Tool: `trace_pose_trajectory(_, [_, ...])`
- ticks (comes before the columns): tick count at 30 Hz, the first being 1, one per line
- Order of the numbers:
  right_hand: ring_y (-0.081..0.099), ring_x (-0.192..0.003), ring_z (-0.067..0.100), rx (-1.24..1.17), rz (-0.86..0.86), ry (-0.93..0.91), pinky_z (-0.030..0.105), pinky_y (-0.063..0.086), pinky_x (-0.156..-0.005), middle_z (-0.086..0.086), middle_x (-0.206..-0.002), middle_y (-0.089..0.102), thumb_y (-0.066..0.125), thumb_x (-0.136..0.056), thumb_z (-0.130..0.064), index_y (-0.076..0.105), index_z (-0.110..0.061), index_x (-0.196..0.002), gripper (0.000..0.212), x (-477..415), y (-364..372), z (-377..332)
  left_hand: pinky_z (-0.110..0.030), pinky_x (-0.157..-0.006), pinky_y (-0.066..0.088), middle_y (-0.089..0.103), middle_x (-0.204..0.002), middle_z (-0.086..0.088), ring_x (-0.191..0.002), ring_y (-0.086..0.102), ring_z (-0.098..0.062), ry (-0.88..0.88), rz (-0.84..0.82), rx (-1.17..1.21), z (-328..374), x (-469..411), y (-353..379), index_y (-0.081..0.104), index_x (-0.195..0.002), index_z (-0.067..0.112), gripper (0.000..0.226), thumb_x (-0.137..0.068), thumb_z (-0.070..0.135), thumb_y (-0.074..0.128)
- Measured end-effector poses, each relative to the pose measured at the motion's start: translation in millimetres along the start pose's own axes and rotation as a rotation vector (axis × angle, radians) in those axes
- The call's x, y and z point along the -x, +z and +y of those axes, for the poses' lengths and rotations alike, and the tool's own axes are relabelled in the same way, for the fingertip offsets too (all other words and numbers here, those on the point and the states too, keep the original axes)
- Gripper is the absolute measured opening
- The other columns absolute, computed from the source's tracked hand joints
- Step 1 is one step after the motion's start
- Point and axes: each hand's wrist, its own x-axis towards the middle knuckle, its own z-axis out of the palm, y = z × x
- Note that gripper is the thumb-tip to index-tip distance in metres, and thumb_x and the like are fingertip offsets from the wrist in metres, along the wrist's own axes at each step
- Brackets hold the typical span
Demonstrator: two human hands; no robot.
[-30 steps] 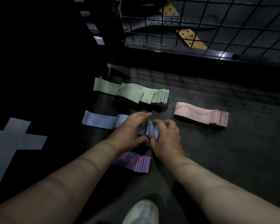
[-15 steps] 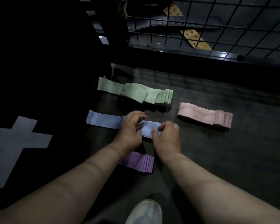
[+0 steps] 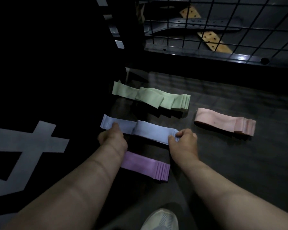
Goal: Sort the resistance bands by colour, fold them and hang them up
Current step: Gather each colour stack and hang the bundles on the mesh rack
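Observation:
Several piles of flat resistance bands lie on the dark floor. The blue bands (image 3: 150,131) stretch across the middle. My left hand (image 3: 112,138) grips their left end and my right hand (image 3: 183,140) pinches the stacked right end. The green bands (image 3: 153,98) lie just beyond, fanned out. A pink stack (image 3: 223,121) rests to the right. The purple stack (image 3: 145,165) lies nearest me, its left end hidden under my left forearm.
A black wire grid panel (image 3: 223,27) stands at the back on a metal frame (image 3: 206,55), with a belt and wooden strips behind it. A black mat with white markings (image 3: 23,146) covers the left. My white shoe (image 3: 160,219) is at the bottom edge.
My hands were together over the middle of the blue bands. They have spread apart, the left toward the left end, the right at the right end, and the blue stack lies stretched out flatter.

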Motion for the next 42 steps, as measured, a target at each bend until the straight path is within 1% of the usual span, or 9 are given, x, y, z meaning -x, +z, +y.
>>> trace_pose_trajectory(4, [0.056, -0.102, 0.028, -0.006, -0.004, 0.001, 0.027, 0.04, -0.096, 0.013, -0.122, 0.046, 0.066, -0.089, -0.019, 0.05, -0.015, -0.095, 0.018, -0.9, -0.1, -0.4, -0.021, -0.078, 0.043, 0.054, -0.137, -0.014, -0.121, 0.055, -0.03, 0.02, 0.064, -0.172, 7.8, -0.8, 8.4, 0.043, -0.141, 0.0, 0.058, -0.098, 0.036, 0.058])
trace_pose_trajectory(6, [0.055, -0.102, 0.028, -0.007, -0.001, 0.0, 0.027, 0.04, -0.096, 0.013, -0.122, 0.046, 0.066, -0.089, -0.02, 0.049, -0.016, -0.095, 0.018, -0.9, 0.5, -0.6, -0.003, -0.051, 0.037, 0.052, -0.138, -0.015, -0.123, 0.053, -0.03, 0.123, 0.006, -0.38, 8.9, -5.4, 9.8, 0.042, -0.14, 0.0, 0.044, -0.103, 0.022, 0.047])
trace_pose_trajectory(10, [0.055, -0.103, 0.027, -0.017, -0.004, 0.004, 0.027, 0.04, -0.096, 0.013, -0.123, 0.045, 0.066, -0.09, -0.02, 0.048, -0.016, -0.095, 0.018, -1.8, 0.7, -0.9, -0.029, -0.091, 0.05, 0.049, -0.141, -0.013, -0.129, 0.048, -0.03, 0.013, 0.044, -0.42, 14.1, -8.1, 6.9, 0.039, -0.144, 0.005, 0.043, -0.106, 0.024, 0.03])
trace_pose_trajectory(12, [0.055, -0.104, 0.027, -0.014, -0.004, 0.008, 0.027, 0.04, -0.097, 0.013, -0.123, 0.045, 0.066, -0.09, -0.02, 0.048, -0.016, -0.094, 0.018, -1.9, 0.7, -0.8, -0.034, -0.077, 0.05, 0.055, -0.133, -0.014, -0.12, 0.056, -0.033, -0.022, 0.096, -0.092, 14.5, -0.4, 9.4, 0.047, -0.137, 0.006, 0.04, -0.103, 0.025, 0.038])
trace_pose_trajectory(15, [0.056, -0.105, 0.029, -0.019, -0.002, 0.02, 0.027, 0.04, -0.096, 0.013, -0.123, 0.046, 0.066, -0.089, -0.021, 0.049, -0.017, -0.093, 0.018, -3.4, 1.1, -0.5, -0.027, -0.073, 0.043, 0.065, -0.107, -0.013, -0.095, 0.065, -0.029, 0.342, 0.201, -0.026, 7.1, 20.3, 9.7, 0.057, -0.105, 0.012, 0.016, -0.092, 0.022, 0.056])
trace_pose_trajectory(20, [0.055, -0.105, 0.028, -0.053, -0.027, 0.044, 0.025, 0.04, -0.094, 0.014, -0.122, 0.048, 0.067, -0.088, -0.021, 0.049, -0.017, -0.095, 0.019, -5.2, 1.7, 1.4, -0.009, -0.068, 0.039, 0.059, -0.082, 0.008, -0.073, 0.053, 0.004, 1.004, -0.195, -0.225, -24.2, 57.5, -4.7, 0.057, -0.091, 0.018, 0.009, -0.086, 0.018, 0.065])
trace_pose_trajectory(24, [0.055, -0.087, 0.02, -0.121, -0.013, 0.08, 0.022, 0.04, -0.081, 0.013, -0.109, 0.059, 0.072, -0.084, -0.019, 0.051, -0.018, -0.083, 0.021, -10.5, 4.0, 7.3, -0.03, -0.068, 0.039, 0.053, -0.077, 0.002, -0.075, 0.047, -0.016, 1.418, -0.38, -0.515, -42.2, 57.9, 5.3, 0.056, -0.075, 0.016, 0.006, -0.076, 0.019, 0.061])
trace_pose_trajectory(36, [0.055, -0.072, 0.012, -0.429, -0.038, 0.18, 0.003, 0.041, -0.051, 0.004, -0.084, 0.062, 0.072, -0.086, -0.008, 0.058, -0.008, -0.091, 0.015, -8.4, -2.7, 15.6, -0.034, -0.074, 0.045, 0.056, -0.087, -0.001, -0.082, 0.052, -0.022, 1.565, -0.52, -0.691, -44.4, 45.5, 5.1, 0.057, -0.08, 0.015, 0.007, -0.079, 0.013, 0.064])
trace_pose_trajectory(42, [0.057, -0.073, 0.013, -0.416, -0.021, 0.209, 0.017, 0.044, -0.06, 0.003, -0.084, 0.064, 0.073, -0.085, -0.012, 0.058, -0.013, -0.086, 0.015, -8.8, 0.4, 14.2, -0.036, -0.072, 0.044, 0.059, -0.089, -0.001, -0.081, 0.054, -0.025, 1.62, -0.493, -0.765, -46.2, 51.2, 5.9, 0.059, -0.081, 0.016, 0.005, -0.077, 0.017, 0.061])
